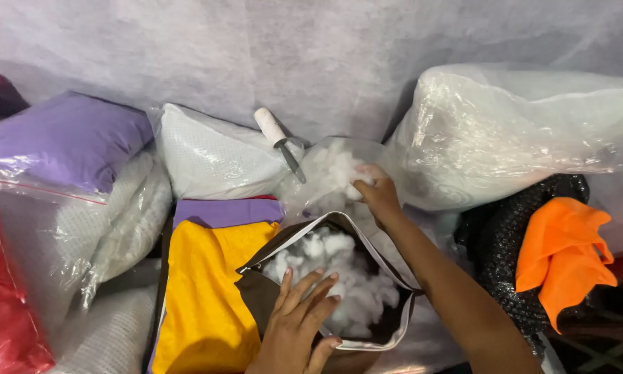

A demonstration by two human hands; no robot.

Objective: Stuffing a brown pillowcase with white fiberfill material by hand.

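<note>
A brown cushion cover (256, 294) with a white-edged opening lies in front of me, partly filled with white fibre stuffing (339, 266). My left hand (294, 325) rests flat with spread fingers on the cover's near edge, fingertips touching the stuffing. My right hand (374, 190) reaches forward into a clear plastic bag (311, 176) of loose white stuffing (336, 170) and closes on a clump of it.
A knife with a white handle (278, 140) lies on a white plastic-wrapped pillow (214, 156). Yellow (201, 298) and purple covers lie left of the brown one. Wrapped pillows stand left and right; an orange cloth (564, 256) lies on black bubble wrap.
</note>
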